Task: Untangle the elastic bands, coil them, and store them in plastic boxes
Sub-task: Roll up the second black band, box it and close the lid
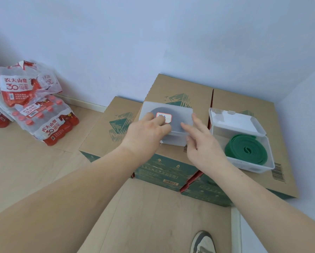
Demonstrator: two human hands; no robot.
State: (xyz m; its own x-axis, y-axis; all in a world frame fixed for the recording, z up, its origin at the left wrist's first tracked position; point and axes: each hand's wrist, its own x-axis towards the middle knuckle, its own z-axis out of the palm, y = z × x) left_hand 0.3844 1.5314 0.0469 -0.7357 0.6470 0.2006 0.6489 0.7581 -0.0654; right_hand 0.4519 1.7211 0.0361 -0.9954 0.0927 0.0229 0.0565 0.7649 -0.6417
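Observation:
A closed translucent plastic box [178,114] sits on a cardboard carton; a dark coil shows dimly through its lid, under a red-edged label. My left hand [147,132] lies on the lid, fingers curled and pressing down on it. My right hand [201,143] hovers at the box's right front corner with fingers spread, fingertips touching or just above the lid. To the right stands a second plastic box [251,167], lid raised, with a coiled green elastic band [246,149] inside.
Three brown cardboard cartons [231,101] with green print stand side by side against a pale wall and serve as the work surface. Shrink-wrapped packs of red-capped bottles [43,123] lie on the wooden floor at the left. A shoe [204,242] shows at the bottom.

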